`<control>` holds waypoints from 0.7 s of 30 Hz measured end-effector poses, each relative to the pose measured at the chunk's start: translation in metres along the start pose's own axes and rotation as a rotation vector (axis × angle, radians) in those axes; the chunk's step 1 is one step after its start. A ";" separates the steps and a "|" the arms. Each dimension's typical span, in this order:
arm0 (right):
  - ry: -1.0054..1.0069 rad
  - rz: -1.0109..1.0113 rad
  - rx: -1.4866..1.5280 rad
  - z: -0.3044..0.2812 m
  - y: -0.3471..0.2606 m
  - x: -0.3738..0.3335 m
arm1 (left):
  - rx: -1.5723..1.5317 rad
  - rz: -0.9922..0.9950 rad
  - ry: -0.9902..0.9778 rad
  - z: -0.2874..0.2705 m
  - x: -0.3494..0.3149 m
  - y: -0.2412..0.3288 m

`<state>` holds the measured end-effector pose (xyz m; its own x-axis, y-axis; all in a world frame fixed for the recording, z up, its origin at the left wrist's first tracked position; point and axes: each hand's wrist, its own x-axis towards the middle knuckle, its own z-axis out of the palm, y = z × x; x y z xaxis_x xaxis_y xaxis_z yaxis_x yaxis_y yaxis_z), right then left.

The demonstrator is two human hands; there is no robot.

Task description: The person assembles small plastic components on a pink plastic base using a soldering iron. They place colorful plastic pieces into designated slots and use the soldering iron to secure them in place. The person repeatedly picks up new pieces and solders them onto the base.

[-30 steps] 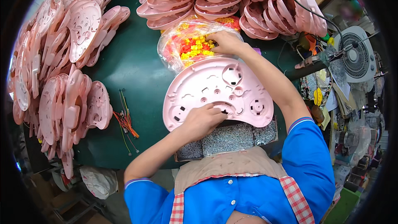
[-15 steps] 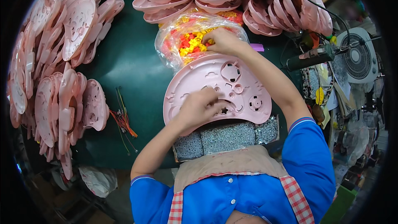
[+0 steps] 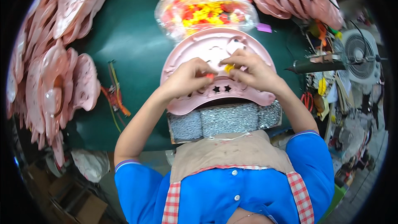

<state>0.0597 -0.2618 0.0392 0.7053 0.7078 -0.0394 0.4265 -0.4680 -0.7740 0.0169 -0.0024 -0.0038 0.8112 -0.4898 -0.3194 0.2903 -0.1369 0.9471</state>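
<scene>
Head view: over the pink shell (image 3: 209,52), the left hand (image 3: 187,78) pinches a red piece (image 3: 210,76) and the right hand (image 3: 256,72) a yellow piece (image 3: 229,68), fingers (image 3: 241,59) nearly closed; a clear bag (image 3: 203,14) lies just beyond the shell.

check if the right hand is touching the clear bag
Apart. The head view shows the upper part of the pink shell between the right hand and the clear bag.

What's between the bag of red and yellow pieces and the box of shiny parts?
The pink plastic shell, with the left hand and right hand over it, in the head view.
</scene>
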 end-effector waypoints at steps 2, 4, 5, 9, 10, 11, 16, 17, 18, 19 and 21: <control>-0.091 0.130 0.138 0.005 0.006 -0.010 | 0.165 0.129 -0.068 0.012 0.002 -0.004; -0.211 0.178 -0.016 0.012 0.003 -0.013 | 0.519 0.174 -0.058 0.024 0.008 0.007; -0.259 0.120 -0.123 0.015 0.006 -0.013 | 0.683 0.133 -0.065 0.031 0.014 0.010; -0.098 -0.123 -0.389 0.022 0.008 -0.018 | 0.939 0.275 -0.002 0.037 0.016 0.008; -0.118 -0.098 -0.415 0.021 0.006 -0.016 | 0.956 0.273 -0.014 0.035 0.016 0.009; -0.138 -0.073 -0.440 0.022 0.005 -0.014 | 0.973 0.271 -0.027 0.031 0.016 0.011; -0.100 -0.039 -0.475 0.028 0.010 -0.011 | 1.015 0.257 -0.169 0.017 0.023 0.012; -0.057 -0.108 -0.447 0.029 0.016 -0.014 | 0.996 0.323 -0.172 0.014 0.023 0.010; -0.052 -0.110 -0.346 0.029 0.011 -0.021 | 1.020 0.358 -0.178 0.014 0.023 0.009; -0.046 -0.117 -0.242 0.029 0.003 -0.029 | 1.046 0.389 -0.179 0.013 0.023 0.008; -0.086 -0.204 -0.107 0.032 -0.009 -0.048 | 1.063 0.453 -0.184 0.011 0.023 0.008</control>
<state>0.0037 -0.2745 0.0274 0.5499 0.8336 0.0533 0.6159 -0.3615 -0.7000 0.0318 -0.0245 -0.0033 0.6207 -0.7838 -0.0192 -0.6481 -0.5268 0.5500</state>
